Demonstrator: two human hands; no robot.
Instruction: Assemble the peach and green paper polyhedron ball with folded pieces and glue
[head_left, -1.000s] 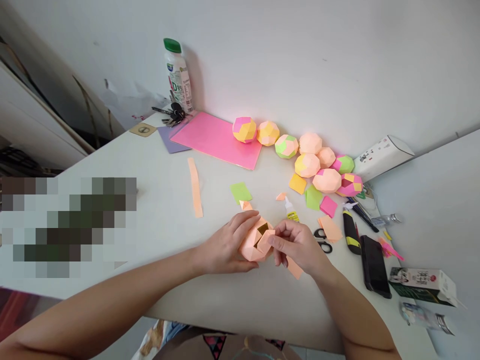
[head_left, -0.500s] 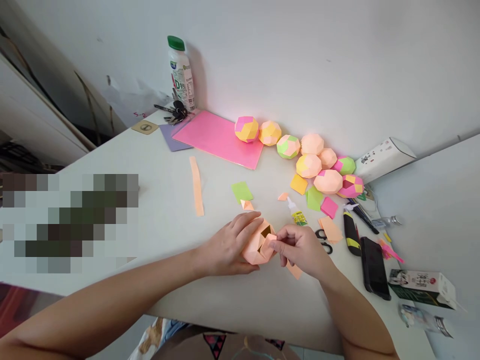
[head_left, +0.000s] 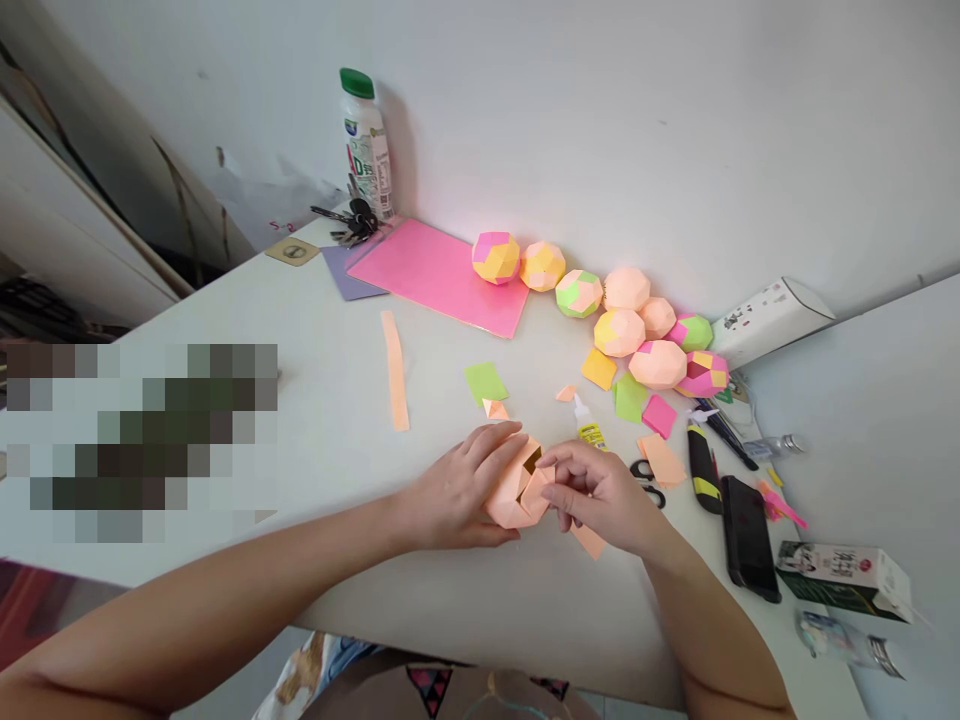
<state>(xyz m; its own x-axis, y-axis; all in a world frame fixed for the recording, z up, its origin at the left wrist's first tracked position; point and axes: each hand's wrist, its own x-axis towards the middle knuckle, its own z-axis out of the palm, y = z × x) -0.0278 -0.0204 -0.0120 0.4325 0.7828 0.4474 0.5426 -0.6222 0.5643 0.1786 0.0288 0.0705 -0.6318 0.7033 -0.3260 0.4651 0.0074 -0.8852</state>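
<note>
My left hand (head_left: 457,490) is wrapped round the left side of a peach-coloured paper polyhedron (head_left: 517,487) that rests on the white table (head_left: 315,400); a dark gap shows at its top. My right hand (head_left: 596,490) pinches a peach paper flap against the right side of the same piece. A small glue bottle (head_left: 585,425) lies just behind my right hand. A peach paper piece (head_left: 589,541) lies under my right wrist.
Several finished paper balls (head_left: 622,325) line the wall beside a pink sheet (head_left: 439,273). Loose coloured squares (head_left: 484,382), a peach strip (head_left: 394,370), scissors (head_left: 649,480), a phone (head_left: 746,535), a marker (head_left: 701,465), cartons (head_left: 844,570) and a drink bottle (head_left: 365,145) lie around.
My right hand's fingers have shifted slightly on the flap, pressing it closer to the polyhedron. The left hand keeps its hold. The view has drifted a little.
</note>
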